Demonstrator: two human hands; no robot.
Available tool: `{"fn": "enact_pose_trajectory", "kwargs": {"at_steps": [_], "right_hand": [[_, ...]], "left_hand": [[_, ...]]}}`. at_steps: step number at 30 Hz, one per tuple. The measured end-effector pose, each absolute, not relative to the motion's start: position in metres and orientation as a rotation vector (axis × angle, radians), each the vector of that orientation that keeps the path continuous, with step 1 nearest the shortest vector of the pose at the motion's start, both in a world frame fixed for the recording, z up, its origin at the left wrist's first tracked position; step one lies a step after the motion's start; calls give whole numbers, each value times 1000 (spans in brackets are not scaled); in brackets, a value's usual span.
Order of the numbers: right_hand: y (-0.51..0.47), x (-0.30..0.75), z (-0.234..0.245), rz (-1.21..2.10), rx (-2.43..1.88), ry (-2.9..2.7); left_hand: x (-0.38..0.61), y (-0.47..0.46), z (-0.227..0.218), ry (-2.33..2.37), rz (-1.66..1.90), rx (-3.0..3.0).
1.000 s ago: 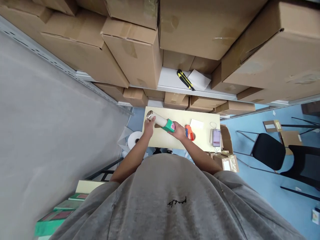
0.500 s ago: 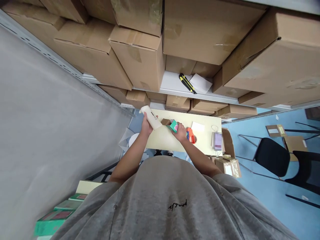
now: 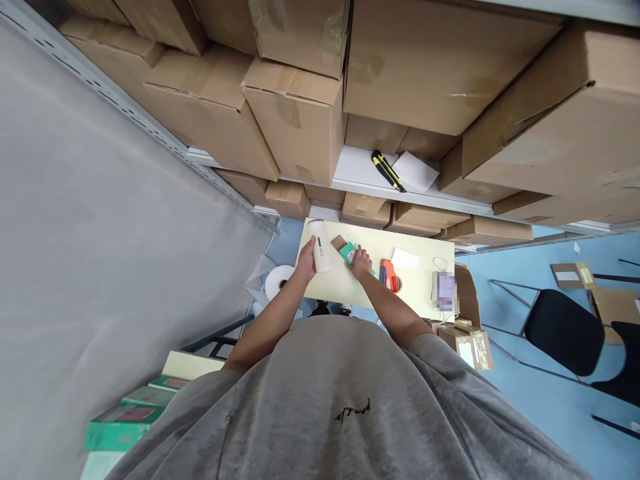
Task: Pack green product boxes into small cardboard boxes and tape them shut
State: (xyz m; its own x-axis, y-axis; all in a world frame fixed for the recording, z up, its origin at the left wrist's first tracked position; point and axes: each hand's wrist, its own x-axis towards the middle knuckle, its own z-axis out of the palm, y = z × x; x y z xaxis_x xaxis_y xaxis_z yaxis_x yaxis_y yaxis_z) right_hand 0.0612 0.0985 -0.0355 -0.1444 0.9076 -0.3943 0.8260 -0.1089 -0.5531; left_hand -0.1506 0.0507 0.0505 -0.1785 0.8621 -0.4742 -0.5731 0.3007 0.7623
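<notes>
Two hands at frame centre: left hand [image 3: 306, 265] wrapped around white cylindrical bottle [image 3: 321, 247] on pale table [image 3: 420, 287]; right hand [image 3: 361, 261] fingers pressing green box [image 3: 347, 252].

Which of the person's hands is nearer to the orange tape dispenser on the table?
The right. The right hand lies on the green box, next to the orange tape dispenser; the left hand holds the white bottle, beyond that box.
</notes>
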Motion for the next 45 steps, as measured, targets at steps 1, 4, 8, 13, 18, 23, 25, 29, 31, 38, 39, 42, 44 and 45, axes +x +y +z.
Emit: {"fn": "enact_pose_trajectory", "kwargs": {"at_steps": [1,4,8,13,18,23,25,29,31,38,39,42,44,45], "right_hand": [[97,60,-33,1085,-2014,-2029],[95,56,-21,1054,-1981,-1993],[94,44,7,1050,-1704,-1856],[90,15,54,1553,-1260,-1401],[82,10,90,1541,-1250,-1316],[70,18,108,1417,-1260,-1393],[65,18,114,1373,-1229,-1394],[58,15,125,1357,-1175,-1344],[56,15,126,1424,-1179,-1282],[46,13,114,1243,-1381,-1344],[45,12,112,1176,-1406,-1371],[42,12,113,1109,-1432,-1375],[42,14,117,1177,-1401,-1338],[42,16,120,1236,-1360,-1318]], "left_hand": [[-148,49,50,1204,1353,328],[-141,47,50,1288,1439,355],[-129,45,56,1355,1502,498],[-102,41,70,1418,1488,743],[-88,40,78,1681,1458,953],[-95,41,84,1755,1372,1207],[-98,40,90,1729,1334,1300],[-104,39,102,1652,1268,1365],[-108,40,105,1626,1251,1311],[-116,41,103,1477,1252,1167],[-116,41,102,1470,1261,1165],[-112,43,99,1478,1276,1178],[-107,45,97,1481,1282,1182],[-105,46,97,1472,1295,1178]]}}
